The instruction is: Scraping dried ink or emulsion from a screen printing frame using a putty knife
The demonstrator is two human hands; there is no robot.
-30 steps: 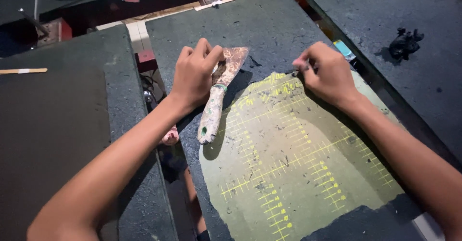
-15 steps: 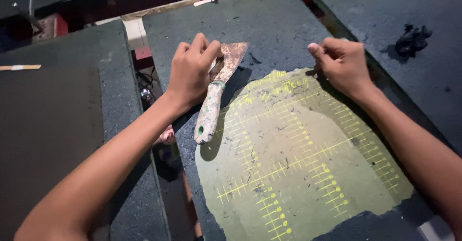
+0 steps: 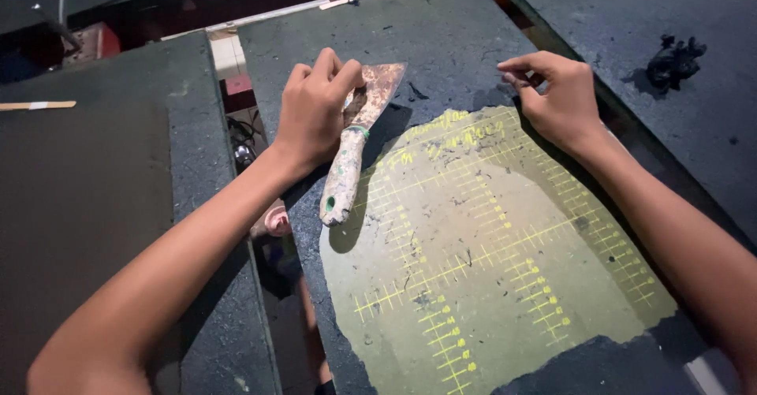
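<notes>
Left: while I watch, my left hand [image 3: 314, 111] curls tight on the scraper [image 3: 356, 139], at ten o'clock of the mat [image 3: 505, 269].
Right: my right hand [image 3: 556, 99] is loosely curled, fingertips pinched, at the mat's one o'clock edge.

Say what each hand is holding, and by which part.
Left hand grips the putty knife where blade meets handle. Right hand is pinched shut; anything between its fingertips cannot be told.

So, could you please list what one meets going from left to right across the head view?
Wooden stick → left hand → scraper → green cutting mat → right hand → black clump.
</notes>
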